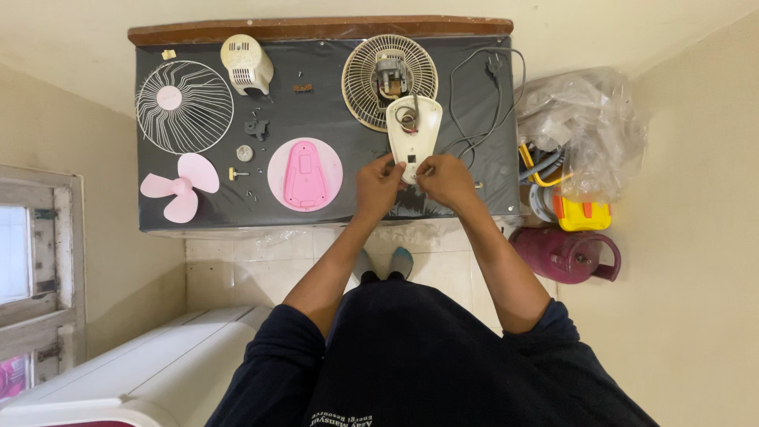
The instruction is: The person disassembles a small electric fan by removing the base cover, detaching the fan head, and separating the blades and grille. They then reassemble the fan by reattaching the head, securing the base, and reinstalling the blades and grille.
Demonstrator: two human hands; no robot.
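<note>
Dark table (316, 119): two grilles, one blade (178, 186).

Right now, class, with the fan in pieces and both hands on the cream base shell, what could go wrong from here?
1. Small screws lie loose on the dark table top; a sweep of an arm might scatter them.
2. Wires run from the cream base shell to the motor in the rear grille; pulling the shell, pinched between the left hand and right hand, could strain them.
3. The black power cord loops beside the right hand and might snag.
</note>
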